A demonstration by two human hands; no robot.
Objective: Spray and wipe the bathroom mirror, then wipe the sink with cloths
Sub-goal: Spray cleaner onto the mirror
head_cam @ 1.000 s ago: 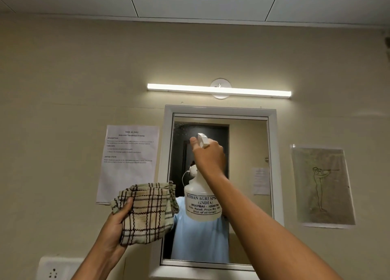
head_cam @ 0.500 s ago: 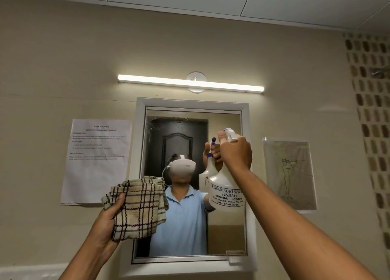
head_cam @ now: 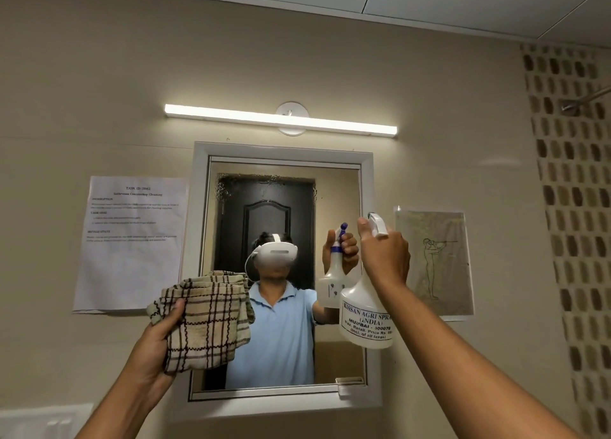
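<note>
A white-framed mirror [head_cam: 335, 187] hangs on the beige wall, with a band of spray droplets across its upper part. My right hand [head_cam: 385, 255] grips the neck and trigger of a white spray bottle [head_cam: 367, 319], raised in front of the mirror's right edge. My left hand [head_cam: 157, 342] holds a folded beige checked cloth [head_cam: 205, 319] up before the mirror's lower left corner. The glass reflects a person in a blue shirt and the bottle. The sink is out of view.
A tube light [head_cam: 281, 118] glows above the mirror. A printed sheet [head_cam: 132, 240] is taped to the wall at left and a drawing [head_cam: 434, 263] at right. A patterned tile strip [head_cam: 575, 207] runs down the far right. A white switch plate [head_cam: 43, 420] sits bottom left.
The spray bottle in my right hand has moved from the mirror's upper left across to its right edge. The view has shifted right. The cloth stays raised in my left hand.
</note>
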